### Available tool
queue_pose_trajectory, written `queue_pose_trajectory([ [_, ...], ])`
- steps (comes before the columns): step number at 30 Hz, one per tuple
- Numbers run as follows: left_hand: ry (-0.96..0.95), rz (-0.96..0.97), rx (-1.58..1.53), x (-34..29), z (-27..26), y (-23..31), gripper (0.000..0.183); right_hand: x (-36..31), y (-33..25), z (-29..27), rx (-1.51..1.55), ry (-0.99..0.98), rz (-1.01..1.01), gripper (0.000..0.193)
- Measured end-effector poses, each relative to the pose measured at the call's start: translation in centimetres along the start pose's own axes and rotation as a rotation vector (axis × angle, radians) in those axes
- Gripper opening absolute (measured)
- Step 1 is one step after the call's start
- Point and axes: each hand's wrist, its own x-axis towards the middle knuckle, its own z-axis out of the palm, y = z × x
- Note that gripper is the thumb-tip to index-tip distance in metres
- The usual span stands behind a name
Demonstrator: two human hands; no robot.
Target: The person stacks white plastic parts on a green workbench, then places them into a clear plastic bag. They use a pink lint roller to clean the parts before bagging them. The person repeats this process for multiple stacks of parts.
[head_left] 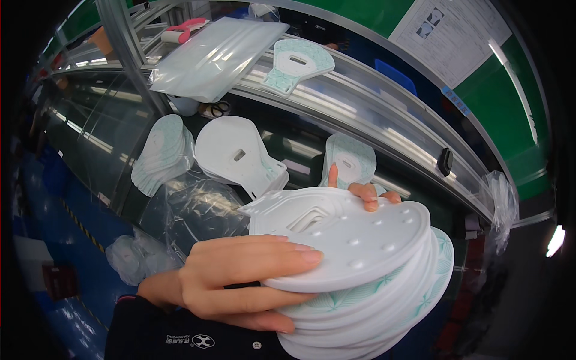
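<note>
A thick stack of white plastic panels, some with teal leaf patterns, fills the lower right in front of me. The top panel lies with a plain white face up, with round bumps and a slot. My left hand is closed on this panel's near edge, with fingers above and below it. At the far edge, my right hand shows only its fingertips, curled over the rim with one finger raised. The rest of that hand is hidden behind the panels.
Beyond my hands lie a white panel pile, a patterned pile and another patterned panel on a dark conveyor. Clear plastic bags and a single panel rest on the metal ledge. Crumpled clear film lies left of the stack.
</note>
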Motion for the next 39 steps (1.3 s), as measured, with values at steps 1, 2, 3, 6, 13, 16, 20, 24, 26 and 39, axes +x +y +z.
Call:
queue_pose_trajectory([
  [1,-0.035,0.017,-0.02,0.1,-0.1,0.0,0.039,0.0,0.0,0.0,0.009,0.0,-0.001,0.035],
  [2,-0.054,0.029,-0.013,0.2,-0.1,-0.1,0.044,0.0,0.0,0.0,0.018,0.001,-0.003,0.036],
  [3,-0.047,-0.012,-0.021,0.1,-0.1,-0.1,0.04,0.1,0.1,0.1,0.004,0.025,0.0,0.032],
  [6,-0.05,-0.109,-0.046,-0.5,-0.1,-0.2,0.035,0.5,0.2,0.8,-0.034,0.069,0.005,0.024],
  [13,-0.032,-0.121,0.137,-2.0,0.4,-1.2,0.026,0.4,0.1,1.2,-0.051,0.073,0.005,0.02],
  [16,0.016,-0.09,0.287,-2.3,0.5,-0.7,0.017,0.2,-0.2,1.4,-0.071,0.073,0.001,0.019],
  [20,0.145,-0.245,0.254,-1.2,1.1,-0.7,0.014,-0.1,-1.1,2.0,-0.137,0.075,-0.038,0.016],
  [24,0.37,-0.385,0.26,-1.2,2.0,-0.6,0.011,0.0,0.5,0.9,-0.1,0.091,0.024,0.014],
  [26,0.394,-0.391,0.156,-0.5,2.0,-0.5,0.012,-0.1,-0.3,1.9,-0.167,0.089,-0.013,0.013],
  [39,0.616,-0.46,-0.258,0.6,1.9,0.0,0.018,-0.8,0.4,1.7,-0.306,0.197,-0.004,0.007],
])
